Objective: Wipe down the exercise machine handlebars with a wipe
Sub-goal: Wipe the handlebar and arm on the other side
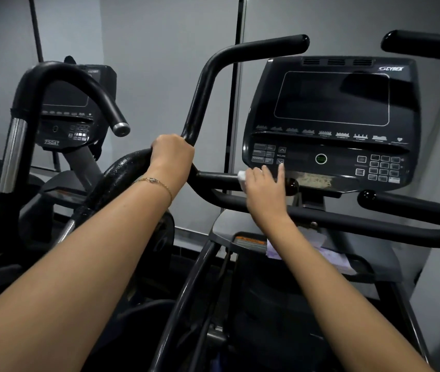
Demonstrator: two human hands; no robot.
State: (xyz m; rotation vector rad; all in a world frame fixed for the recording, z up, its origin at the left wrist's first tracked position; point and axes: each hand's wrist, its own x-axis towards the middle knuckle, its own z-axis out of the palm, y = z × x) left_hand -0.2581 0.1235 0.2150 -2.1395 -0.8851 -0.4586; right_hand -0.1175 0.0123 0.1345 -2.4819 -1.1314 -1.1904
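My left hand (171, 154) grips the bend of the black left handlebar (205, 84), which rises and curves right toward the console. My right hand (265, 187) holds a white wipe (241, 176) wrapped over the short horizontal bar (214, 179) below the console. Only a small part of the wipe shows at the hand's left edge; the rest is hidden under the palm. The bar's rounded end (292, 186) sticks out to the right of my fingers.
The black console (331, 124) with a dark screen and keypad stands just behind my right hand. A lower crossbar (374, 218) runs right. Another handlebar (425, 45) is at the top right. A crumpled purple paper (334, 253) lies on the machine's shroud. A second machine (65, 108) stands left.
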